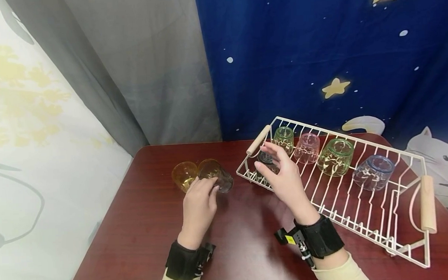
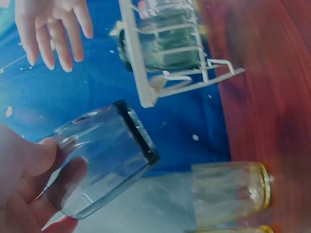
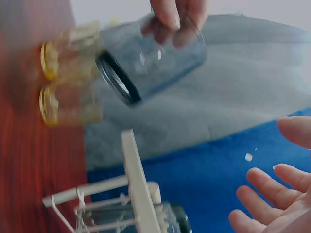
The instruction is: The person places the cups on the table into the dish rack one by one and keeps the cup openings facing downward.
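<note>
Your left hand (image 1: 199, 202) has its fingers clamped on the grey glass (image 1: 226, 182) at 2 o'clock, pinching the rim — probably to keep the thick base free. Your right hand (image 1: 284, 180) holds nothing, fingers apart. Yellow glasses (image 1: 182, 177) crowd 12 o'clock; the rack (image 1: 428, 203), its glasses (image 1: 336, 158) inverted perhaps for draining, edges in at 3 — more bench (image 1: 227, 238) opens toward 5.

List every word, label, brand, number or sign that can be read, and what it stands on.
No legible text in any view.
Small yellow rectangular label beside the black fabric right wristband: any print too small to read.
Smoky grey glass tumbler in the left hand: no lettering visible.
</note>
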Tool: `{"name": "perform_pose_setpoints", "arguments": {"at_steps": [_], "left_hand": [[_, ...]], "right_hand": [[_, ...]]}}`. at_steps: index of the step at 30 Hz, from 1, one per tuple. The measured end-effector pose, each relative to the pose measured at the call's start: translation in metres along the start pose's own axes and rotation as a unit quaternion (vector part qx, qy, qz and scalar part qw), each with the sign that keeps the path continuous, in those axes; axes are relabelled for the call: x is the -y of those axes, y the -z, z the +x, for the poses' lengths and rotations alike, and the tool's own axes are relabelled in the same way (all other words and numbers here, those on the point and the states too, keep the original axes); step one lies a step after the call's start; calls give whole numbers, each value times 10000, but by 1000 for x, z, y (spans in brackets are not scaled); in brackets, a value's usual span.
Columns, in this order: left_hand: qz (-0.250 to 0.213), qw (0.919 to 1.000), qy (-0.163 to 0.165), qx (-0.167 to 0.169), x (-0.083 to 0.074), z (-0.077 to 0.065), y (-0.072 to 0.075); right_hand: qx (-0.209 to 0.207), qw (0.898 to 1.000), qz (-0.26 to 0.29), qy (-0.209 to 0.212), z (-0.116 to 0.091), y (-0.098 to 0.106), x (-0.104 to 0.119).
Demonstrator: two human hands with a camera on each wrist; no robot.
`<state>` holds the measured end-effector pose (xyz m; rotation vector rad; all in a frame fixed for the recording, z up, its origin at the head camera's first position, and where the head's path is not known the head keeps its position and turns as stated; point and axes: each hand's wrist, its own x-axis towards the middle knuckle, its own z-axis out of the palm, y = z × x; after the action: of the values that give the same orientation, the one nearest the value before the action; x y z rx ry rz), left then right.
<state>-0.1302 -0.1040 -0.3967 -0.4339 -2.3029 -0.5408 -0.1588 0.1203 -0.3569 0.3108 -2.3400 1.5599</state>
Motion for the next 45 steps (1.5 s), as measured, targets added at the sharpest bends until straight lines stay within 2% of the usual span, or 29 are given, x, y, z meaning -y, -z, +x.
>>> {"name": "perform_pose_setpoints", "arguments": {"at_steps": [3,10,15,20,25,33,45], "left_hand": [[-282,9993,31,-256,-5,1,5],[-810,9949,169,-568,-19,0,14],[-1302,9874,289,-857,-28,-2,16],[-1776,9784,493,-940,-35,-3,16],[-2043,9713,499,-1108,-40,-6,14],[-2416,9620,318,-1229,-46,-7,10],[-2496,9611,391,-1119,-46,-9,5]], "right_hand": [[245,9991,346,2,-8,2,7],[691,9962,527,83,-21,7,10],[900,9922,817,288,-30,5,9],[1098,9883,939,483,-35,-1,3],[1258,9859,1022,426,-39,-7,-1],[1203,9854,1189,209,-45,-12,-2],[1005,9906,896,240,-45,-12,-6]]}}
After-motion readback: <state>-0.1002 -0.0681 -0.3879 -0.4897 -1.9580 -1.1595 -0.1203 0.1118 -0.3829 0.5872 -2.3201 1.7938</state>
